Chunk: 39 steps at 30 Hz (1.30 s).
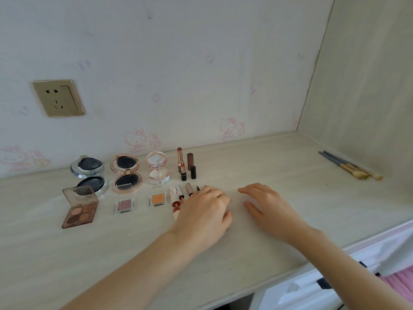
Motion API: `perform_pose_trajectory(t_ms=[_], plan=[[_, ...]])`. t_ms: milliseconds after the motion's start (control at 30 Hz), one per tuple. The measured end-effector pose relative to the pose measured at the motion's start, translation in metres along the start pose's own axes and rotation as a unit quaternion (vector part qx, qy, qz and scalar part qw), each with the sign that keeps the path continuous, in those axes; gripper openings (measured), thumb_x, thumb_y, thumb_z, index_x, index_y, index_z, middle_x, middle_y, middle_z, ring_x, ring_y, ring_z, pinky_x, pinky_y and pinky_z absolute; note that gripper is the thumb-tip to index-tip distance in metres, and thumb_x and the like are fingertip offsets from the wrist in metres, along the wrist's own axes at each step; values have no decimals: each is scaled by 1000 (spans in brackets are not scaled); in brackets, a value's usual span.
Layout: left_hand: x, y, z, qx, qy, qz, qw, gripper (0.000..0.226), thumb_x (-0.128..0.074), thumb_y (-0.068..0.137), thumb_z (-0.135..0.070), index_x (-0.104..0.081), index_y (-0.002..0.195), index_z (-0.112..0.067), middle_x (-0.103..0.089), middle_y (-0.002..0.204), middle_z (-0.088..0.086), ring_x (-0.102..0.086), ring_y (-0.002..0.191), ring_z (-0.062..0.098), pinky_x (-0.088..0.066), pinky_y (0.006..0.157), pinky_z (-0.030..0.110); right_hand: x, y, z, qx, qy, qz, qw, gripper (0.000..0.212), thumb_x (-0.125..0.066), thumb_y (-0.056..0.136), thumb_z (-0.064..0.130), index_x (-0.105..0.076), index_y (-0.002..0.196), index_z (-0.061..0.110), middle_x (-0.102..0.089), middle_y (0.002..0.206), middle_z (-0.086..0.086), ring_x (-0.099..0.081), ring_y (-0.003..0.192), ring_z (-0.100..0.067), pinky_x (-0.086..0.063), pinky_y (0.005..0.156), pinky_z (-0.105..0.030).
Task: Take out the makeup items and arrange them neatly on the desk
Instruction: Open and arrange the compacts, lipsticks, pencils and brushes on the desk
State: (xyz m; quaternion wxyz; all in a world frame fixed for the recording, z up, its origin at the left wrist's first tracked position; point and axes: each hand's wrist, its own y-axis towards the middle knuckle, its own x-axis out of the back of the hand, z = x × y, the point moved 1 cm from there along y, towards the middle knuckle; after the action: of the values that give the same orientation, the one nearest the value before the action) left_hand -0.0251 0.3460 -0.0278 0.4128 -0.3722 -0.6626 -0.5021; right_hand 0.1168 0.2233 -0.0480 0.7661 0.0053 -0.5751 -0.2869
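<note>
A: Where are the makeup items sitting?

B: They are lying in rows on the pale wood-grain desk (257, 166), left of centre. Back row, left to right: an open round silver compact with dark pans (89, 175), an open round rose-gold compact (125, 173), an open round pearly pink highlighter compact (157, 167). Beside that, two uncapped lipsticks (181, 166) are standing upright with their two dark caps (191, 167) just to the right.

A: And the front row?

B: An open brown four-pan eyeshadow palette (80, 209), a small clear square pan of pink glitter shadow (124, 205), a small clear square pan of orange shadow (157, 199), then a cluster of slim lip tints and liner pens (182, 194) lying side by side.

A: What are the hands doing?

B: The left hand (206, 211) is resting over the right end of that pen cluster, fingers bent down onto the pens there; whether they are actually gripping one I cannot tell. The right hand (268, 204) is lying flat on the desk just right of it, fingers straight and slightly apart, holding nothing.

A: Anything further out?

B: Three grey-handled makeup brushes (350, 165) are lying together at the far right, well apart from the rest. A gold wall socket (58, 97) is sitting on the wallpapered wall (178, 63).
</note>
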Motion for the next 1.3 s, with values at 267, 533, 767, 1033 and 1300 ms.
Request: perform_pose_trajectory(t_ms=[267,533,767,1033,1300], plan=[[-24,56,-31,-47,-18,30,998,25,-45,92,-21,-64,107,-13,-64,110,0,-52,110,19,-49,84,37,40,-22,-59,-68,-60,-15,996,33,-53,95,24,-58,127,18,-57,127,3,-52,118,-16,-40,95,-23],[-71,137,-76,-123,-16,81,989,29,-47,89,-12,-60,115,-12,-59,119,5,-53,112,27,-51,84,42,81,-41,-144,-160,-105,-13,981,31,-55,94,18,-61,124,12,-60,124,-5,-54,115,-23,-40,99,-29],[-114,213,-116,-190,-7,102,976,32,-44,93,-10,-53,124,-11,-53,126,10,-53,111,31,-51,84,44,125,-32,-214,-231,-138,-61,961,23,-57,89,11,-68,110,10,-66,106,-16,-62,98,-36,-49,86,-39],[-148,270,-160,-235,0,120,965,61,-44,92,-5,-22,148,-13,-33,149,10,-37,130,29,-41,99,43,143,1,-266,-313,-163,-44,935,30,-49,96,16,-61,123,11,-64,120,-15,-58,110,-32,-41,87,-30],[-156,304,-164,-291,18,147,945,58,-37,96,-4,-20,150,-18,-24,156,5,-26,141,23,-30,111,37,133,17,-287,-319,-156,16,935,35,-54,93,9,-57,127,11,-64,122,-10,-58,112,-27,-44,91,-30]])
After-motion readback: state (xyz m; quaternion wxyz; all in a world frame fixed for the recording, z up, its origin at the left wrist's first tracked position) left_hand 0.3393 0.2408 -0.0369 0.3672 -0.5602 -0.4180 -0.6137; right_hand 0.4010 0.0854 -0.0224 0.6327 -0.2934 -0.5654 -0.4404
